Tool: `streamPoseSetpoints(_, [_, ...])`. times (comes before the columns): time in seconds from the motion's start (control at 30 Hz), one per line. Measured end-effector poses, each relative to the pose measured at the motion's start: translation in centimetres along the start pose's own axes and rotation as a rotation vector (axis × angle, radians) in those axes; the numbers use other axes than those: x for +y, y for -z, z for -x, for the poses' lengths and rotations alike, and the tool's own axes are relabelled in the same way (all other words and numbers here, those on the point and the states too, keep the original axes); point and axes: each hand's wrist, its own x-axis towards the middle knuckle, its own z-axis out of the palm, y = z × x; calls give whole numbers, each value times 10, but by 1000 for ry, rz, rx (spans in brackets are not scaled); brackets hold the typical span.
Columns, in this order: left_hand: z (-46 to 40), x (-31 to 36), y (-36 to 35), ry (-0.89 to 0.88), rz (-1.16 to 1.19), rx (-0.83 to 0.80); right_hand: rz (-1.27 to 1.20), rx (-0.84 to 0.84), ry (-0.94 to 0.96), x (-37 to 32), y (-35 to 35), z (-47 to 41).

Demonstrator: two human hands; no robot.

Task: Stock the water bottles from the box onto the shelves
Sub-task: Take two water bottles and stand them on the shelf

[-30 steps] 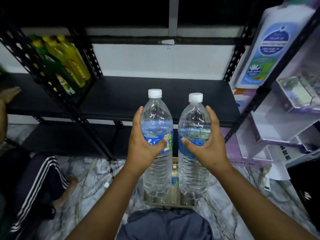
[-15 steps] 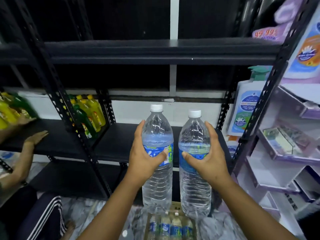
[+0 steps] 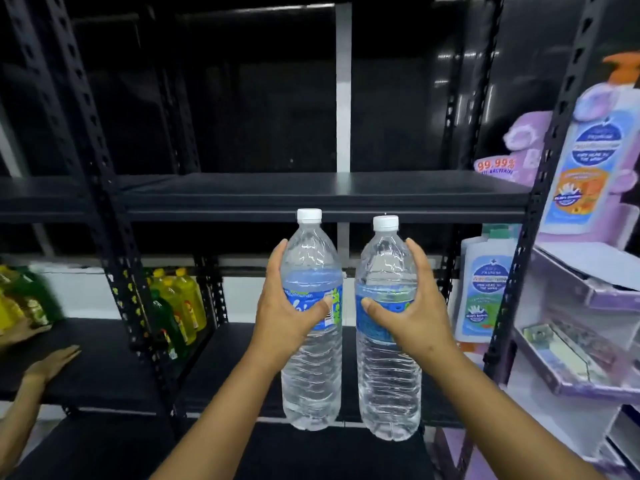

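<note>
Two large clear water bottles with white caps and blue labels are held upright side by side in front of the black shelving. My left hand (image 3: 289,313) grips the left bottle (image 3: 311,368) around its label. My right hand (image 3: 412,313) grips the right bottle (image 3: 388,382) the same way. Their caps reach about level with the front edge of the upper shelf (image 3: 311,195), which is bare. The lower shelf (image 3: 228,362) lies behind the bottles. The box is out of view.
Yellow and green bottles (image 3: 176,310) stand on the lower shelf at left. Another person's hand (image 3: 52,365) rests on the left shelf. Hand-wash bottles (image 3: 485,285) and purple cartons (image 3: 581,368) fill the right rack. Black perforated uprights (image 3: 114,237) frame the bay.
Both hands have lifted the two bottles from above the box on the floor up to the level of the upper shelf. My view has tilted upward; the box has dropped out of sight.
</note>
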Motion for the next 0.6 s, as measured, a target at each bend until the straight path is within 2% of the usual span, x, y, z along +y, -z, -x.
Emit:
streamPoseSetpoints(0.23, [-52,23,29,-132,-18,23,-43,75,74,-39,-20,-46])
streamPoseSetpoints(0.6, [-100,48,72,-229,-8,69,-76,135,180,-89,-40,-94])
